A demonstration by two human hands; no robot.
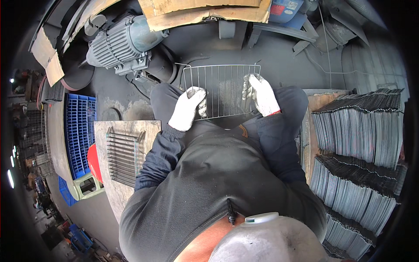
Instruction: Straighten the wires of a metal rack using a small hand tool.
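A rectangular wire rack [223, 91] with thin parallel bars is held up in front of my lap. My left hand [189, 106], in a white glove with a dirty grey palm side, grips its left edge near the lower corner. On the opposite edge, my right hand [262, 94] in a matching glove closes round the frame, higher up near the upper right corner. Short wire ends stick out at both upper corners. Some of each hand's fingers are hidden behind the rack or the glove.
To my left, several similar racks [124, 157] lie stacked on a wooden board [150, 126]. Tall stacks of racks [358, 131] stand at my right. Ahead are a grey electric motor [124, 43] and cardboard [205, 11]. A blue plastic crate [80, 135] and a light green stool [89, 187] are further left.
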